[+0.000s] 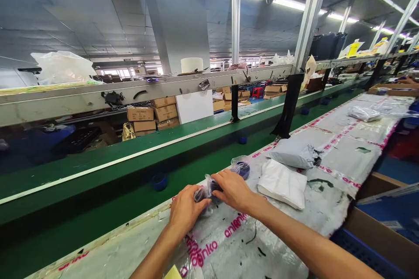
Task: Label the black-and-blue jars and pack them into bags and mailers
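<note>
Pinching a clear plastic bag [207, 184], its dark item [198, 195] apparently already inside but sealing unclear, the left hand [186, 207] and right hand [234, 189] meet over the worktop [235, 253]; a bagged blue roll [243, 170] lies just beyond, seemingly unbagged blue rings [159, 182] on the green conveyor [98, 226].

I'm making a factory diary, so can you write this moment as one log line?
left hand: gripping clear plastic, dark inside; right hand: gripping clear plastic too; bench: white packet; green belt: blue round items
</note>
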Available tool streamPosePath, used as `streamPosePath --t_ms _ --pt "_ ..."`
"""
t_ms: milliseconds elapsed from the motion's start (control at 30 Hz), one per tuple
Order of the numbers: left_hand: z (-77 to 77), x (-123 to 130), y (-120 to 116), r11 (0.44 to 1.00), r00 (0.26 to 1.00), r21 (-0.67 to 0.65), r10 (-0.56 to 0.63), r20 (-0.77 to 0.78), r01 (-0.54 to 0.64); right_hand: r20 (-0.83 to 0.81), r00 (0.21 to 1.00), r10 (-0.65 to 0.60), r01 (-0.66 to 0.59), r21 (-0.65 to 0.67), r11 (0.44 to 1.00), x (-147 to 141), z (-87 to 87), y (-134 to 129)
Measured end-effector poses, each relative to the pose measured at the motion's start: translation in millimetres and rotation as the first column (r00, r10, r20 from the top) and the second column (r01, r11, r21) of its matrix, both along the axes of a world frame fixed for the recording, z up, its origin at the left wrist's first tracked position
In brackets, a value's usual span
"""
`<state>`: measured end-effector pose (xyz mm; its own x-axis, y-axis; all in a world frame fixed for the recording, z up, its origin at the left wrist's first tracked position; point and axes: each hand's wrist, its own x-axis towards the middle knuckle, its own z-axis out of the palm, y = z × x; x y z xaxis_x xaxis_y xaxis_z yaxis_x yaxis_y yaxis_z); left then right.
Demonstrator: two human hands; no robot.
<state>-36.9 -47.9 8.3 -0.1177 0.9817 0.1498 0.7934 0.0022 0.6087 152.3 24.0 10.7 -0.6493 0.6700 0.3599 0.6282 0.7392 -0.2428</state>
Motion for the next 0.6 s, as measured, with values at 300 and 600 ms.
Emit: streamPosePath --t_ms 300,600 --pt "-19.6 10 16 0.992 0.960 0.006 -0.126 0.252 0.129 -0.065 0.991 0.120 -0.121 -0.013 0.993 -8 -2.4 -7" --pt "-5.3 -23 16 0.968 0.746 -0.055 -0.153 0.648 0.246 -0.162 0.935 0.314 -0.316 0.019 0.949 -11 -7.8 -19"
